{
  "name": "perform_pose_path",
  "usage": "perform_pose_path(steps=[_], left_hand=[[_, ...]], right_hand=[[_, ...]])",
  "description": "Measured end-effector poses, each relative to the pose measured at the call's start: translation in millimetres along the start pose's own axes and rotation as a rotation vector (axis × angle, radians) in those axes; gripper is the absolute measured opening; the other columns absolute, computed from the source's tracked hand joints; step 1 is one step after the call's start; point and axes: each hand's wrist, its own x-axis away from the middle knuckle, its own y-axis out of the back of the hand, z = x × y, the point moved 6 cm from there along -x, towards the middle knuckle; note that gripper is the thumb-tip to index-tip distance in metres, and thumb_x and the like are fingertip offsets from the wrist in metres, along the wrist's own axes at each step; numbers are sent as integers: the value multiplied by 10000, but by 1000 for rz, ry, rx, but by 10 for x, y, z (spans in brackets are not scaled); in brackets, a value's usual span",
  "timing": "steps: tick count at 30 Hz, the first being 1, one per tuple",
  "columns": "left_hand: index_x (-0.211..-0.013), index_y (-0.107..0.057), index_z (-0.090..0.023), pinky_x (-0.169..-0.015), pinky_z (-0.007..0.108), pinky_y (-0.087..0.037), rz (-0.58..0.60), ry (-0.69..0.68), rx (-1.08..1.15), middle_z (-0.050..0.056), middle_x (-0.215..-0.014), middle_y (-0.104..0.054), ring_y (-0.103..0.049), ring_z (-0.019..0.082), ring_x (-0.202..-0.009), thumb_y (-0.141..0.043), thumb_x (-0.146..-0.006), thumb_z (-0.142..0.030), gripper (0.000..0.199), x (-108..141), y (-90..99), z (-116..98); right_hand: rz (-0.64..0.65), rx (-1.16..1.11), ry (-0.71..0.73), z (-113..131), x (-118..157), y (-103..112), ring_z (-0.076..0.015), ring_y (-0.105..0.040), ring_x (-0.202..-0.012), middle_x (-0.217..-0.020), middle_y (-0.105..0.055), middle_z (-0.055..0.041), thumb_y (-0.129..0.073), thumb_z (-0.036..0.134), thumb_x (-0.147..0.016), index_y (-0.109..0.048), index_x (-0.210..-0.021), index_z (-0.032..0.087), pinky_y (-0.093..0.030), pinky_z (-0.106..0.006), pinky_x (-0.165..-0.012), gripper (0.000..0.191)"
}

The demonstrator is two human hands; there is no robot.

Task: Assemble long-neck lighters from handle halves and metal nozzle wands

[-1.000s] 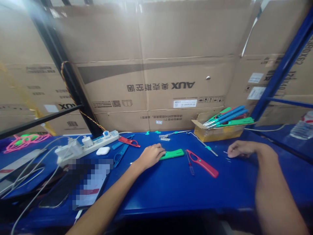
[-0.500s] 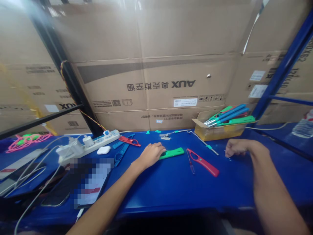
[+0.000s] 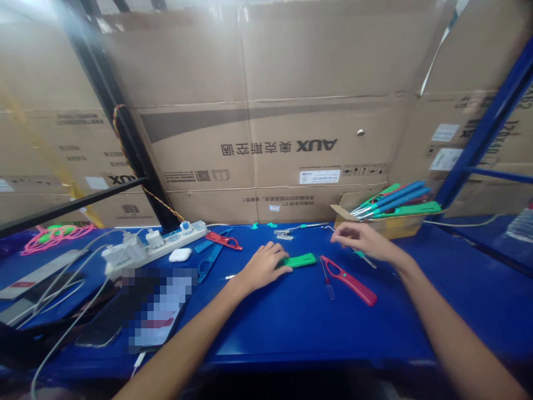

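Left hand [image 3: 266, 266] on green handle [image 3: 303, 260]; clamped or not, can't tell. Right hand [image 3: 360, 238] partly hides rod [image 3: 367, 260] and box [image 3: 402, 228], 2 o'clock; grip unclear. Red handle [image 3: 358, 286] 4 o'clock, power strip [image 3: 169, 245] 9.

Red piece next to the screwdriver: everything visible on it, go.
The red piece is long and slim, glossy and plastic-looking, with an elongated opening towards its far end and a small green spot just below that. It lies on the blue table, slanting from far left to near right. The screwdriver lies close on its left; contact at the far end is unclear. Neither hand touches it.
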Motion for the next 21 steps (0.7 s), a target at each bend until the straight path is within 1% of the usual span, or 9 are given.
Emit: perform_pose_path(steps=[3,4,6,10,14,16,18,19,21], left_hand=[[-1236,-638,-199,-994,408,-450,6,59,6,79,-1203,-624,-551,253,-1129,-527,-1021,-482,373,-10,-22,40],[-1240,-637,-200,-1013,418,-447,3,74,10,80,-1217,-624,-555,253,-1137,-534,-1024,-456,350,-13,-28,52],[-1251,-633,-206,-1032,423,-447,-4,89,25,83,-1237,-623,-565,251,-1149,-542,-1026,-419,323,-20,-42,68],[-1257,-627,-212,-1023,406,-460,-13,78,40,86,-1237,-629,-579,246,-1145,-549,-1024,-407,314,-29,-75,82],[-1239,-632,-208,-1007,404,-466,-12,75,26,85,-1228,-632,-582,245,-1126,-537,-1028,-410,307,-34,-82,82],[-1240,-630,-202,-1001,405,-470,-8,79,23,87,-1228,-631,-581,247,-1125,-534,-1030,-409,310,-35,-74,75],[-1245,-626,-193,-996,406,-474,1,83,21,89,-1227,-629,-581,249,-1122,-534,-1030,-407,317,-36,-63,66],[-1246,-624,-190,-990,405,-477,6,86,20,89,-1227,-629,-580,249,-1119,-536,-1030,-406,318,-36,-58,61],[-1243,-622,-190,-975,402,-482,13,91,17,87,-1228,-629,-577,251,-1111,-538,-1028,-408,317,-37,-50,54]], right_hand=[[-52,122,124,20,-139,-332,-210,-617,-789,-852,-695,-60,-572,551,-898,-632,-850,205,-501,-346,-771,355],[-58,159,144,-3,-172,-420,-203,-609,-763,-826,-691,-50,-558,521,-912,-630,-853,207,-499,-338,-749,328],[-68,193,182,-46,-215,-532,-203,-617,-772,-854,-706,-53,-534,463,-942,-644,-884,208,-502,-335,-755,284],[-70,202,260,-76,-231,-564,-230,-665,-911,-998,-738,-86,-520,402,-979,-690,-930,209,-505,-357,-868,262],[-13,210,311,-85,-226,-581,-240,-684,-977,-1030,-754,-88,-509,383,-993,-735,-937,213,-499,-364,-921,288],[5,215,288,-102,-227,-604,-243,-692,-983,-1041,-764,-86,-527,385,-984,-744,-972,213,-504,-365,-919,277],[9,218,234,-128,-231,-621,-240,-702,-946,-1030,-771,-82,-551,388,-969,-739,-1021,210,-517,-359,-882,264],[9,223,210,-136,-232,-627,-238,-704,-919,-1011,-775,-79,-559,388,-963,-737,-1020,208,-520,-355,-862,260],[8,244,197,-136,-233,-635,-234,-701,-873,-964,-777,-74,-561,391,-961,-742,-958,207,-518,-351,-839,258]])
